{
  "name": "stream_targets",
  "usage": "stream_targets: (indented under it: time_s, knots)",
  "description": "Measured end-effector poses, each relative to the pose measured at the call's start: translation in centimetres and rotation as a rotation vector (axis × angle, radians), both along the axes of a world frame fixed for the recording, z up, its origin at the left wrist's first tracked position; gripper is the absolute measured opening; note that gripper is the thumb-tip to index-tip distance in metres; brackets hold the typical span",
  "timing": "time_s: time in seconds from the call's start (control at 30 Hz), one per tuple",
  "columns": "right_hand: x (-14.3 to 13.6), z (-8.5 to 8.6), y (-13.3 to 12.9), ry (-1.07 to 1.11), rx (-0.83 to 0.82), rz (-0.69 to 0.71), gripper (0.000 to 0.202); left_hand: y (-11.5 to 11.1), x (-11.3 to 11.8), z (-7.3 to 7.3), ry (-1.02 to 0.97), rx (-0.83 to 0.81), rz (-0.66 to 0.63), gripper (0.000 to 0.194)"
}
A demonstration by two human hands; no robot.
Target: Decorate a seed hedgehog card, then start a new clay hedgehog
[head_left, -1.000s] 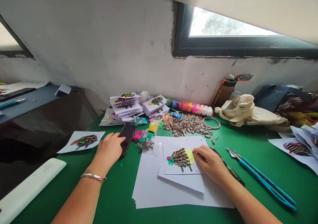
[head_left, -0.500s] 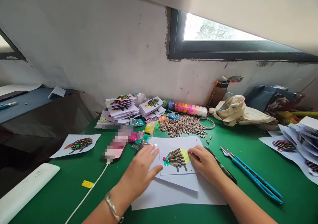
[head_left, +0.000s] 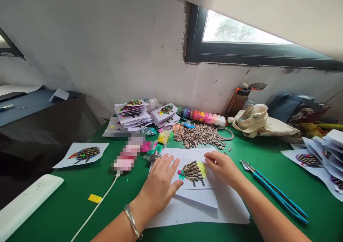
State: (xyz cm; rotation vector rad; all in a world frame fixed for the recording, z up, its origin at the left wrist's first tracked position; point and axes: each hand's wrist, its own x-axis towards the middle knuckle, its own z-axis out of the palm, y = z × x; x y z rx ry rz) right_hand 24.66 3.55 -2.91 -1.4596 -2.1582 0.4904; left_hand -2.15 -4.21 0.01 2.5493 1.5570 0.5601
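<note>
A hedgehog picture (head_left: pixel 193 172) made of striped seeds, with a yellow-green patch and a pink and teal head, lies on white paper in front of me. My left hand (head_left: pixel 163 181) rests flat at the paper's left side, fingers spread, holding nothing. At the picture's right edge is my right hand (head_left: pixel 220 166), its fingers bent together beside the yellow-green patch; what they pinch, if anything, is hidden. More white sheets (head_left: pixel 230 210) lie underneath.
Behind the paper are a seed pile (head_left: pixel 200 134), coloured clay tubs (head_left: pixel 200 117) and stacked cards (head_left: pixel 134 115). A blue craft knife (head_left: pixel 280 192) lies right. Left are a phone (head_left: pixel 125 159), its cable, a white power bank (head_left: pixel 29 202) and another hedgehog picture (head_left: pixel 84 154).
My left hand has moved right and down onto the paper. My right hand has shifted slightly up along the picture's edge. The dark pen beside my right hand no longer shows.
</note>
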Motion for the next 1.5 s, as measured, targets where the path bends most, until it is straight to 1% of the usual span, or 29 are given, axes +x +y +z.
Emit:
stream_targets:
  time_s: [0.1,0.17,0.23,0.33,0.47,0.57,0.63,0.8,0.87,1.0,1.07,1.2,1.3,1.5]
  knots:
    - [-0.1,-1.0,-0.3,0.047,-0.003,-0.021,0.026,-0.6,-1.1,1.1,-0.07,0.082,0.018,0.036]
    - [0.1,-1.6,-0.5,0.065,0.004,-0.034,0.026,-1.1,-1.7,1.2,-0.116,0.11,0.032,0.031]
    - [0.4,-2.2,-0.6,0.089,0.014,-0.046,0.026,-1.5,-2.0,0.9,-0.134,0.117,0.039,0.028]
    - [0.6,-2.9,-0.5,0.111,0.026,-0.052,0.025,-1.9,-2.0,0.5,-0.115,0.078,0.025,0.028]
    - [0.5,-3.7,-0.3,0.114,0.043,-0.044,0.024,-1.6,-1.7,1.0,-0.105,0.026,0.005,0.028]
    - [0.4,-3.8,-0.3,0.094,0.054,-0.039,0.025,-1.4,-1.4,1.3,-0.107,-0.004,-0.024,0.025]
    - [0.4,-3.7,-0.3,0.072,0.053,-0.032,0.025,-1.5,-1.1,1.2,-0.104,-0.012,-0.055,0.022]
    - [0.5,-3.8,-0.3,0.033,0.043,-0.031,0.027,-2.1,-0.5,-0.1,-0.156,0.08,-0.137,0.016]
    - [0.6,-3.8,-0.2,0.015,0.052,-0.033,0.027,-2.2,-0.6,-0.3,-0.188,0.12,-0.134,0.016]
    - [0.7,-4.0,-0.3,-0.023,0.075,-0.044,0.028,-2.0,-1.1,-0.3,-0.223,0.158,-0.087,0.018]
    - [0.9,-4.3,-0.3,-0.036,0.083,-0.037,0.028,-2.0,-1.3,-0.3,-0.219,0.161,-0.083,0.018]
    - [1.4,-4.9,-0.1,-0.061,0.102,-0.033,0.028,-1.8,-1.4,-0.7,-0.197,0.14,-0.128,0.018]
    - [1.6,-5.3,-0.1,-0.075,0.096,-0.031,0.027,-1.7,-1.4,-1.0,-0.208,0.12,-0.133,0.016]
    - [1.8,-5.3,-0.1,-0.091,0.087,-0.038,0.028,-1.6,-1.4,-1.1,-0.239,0.087,-0.121,0.015]
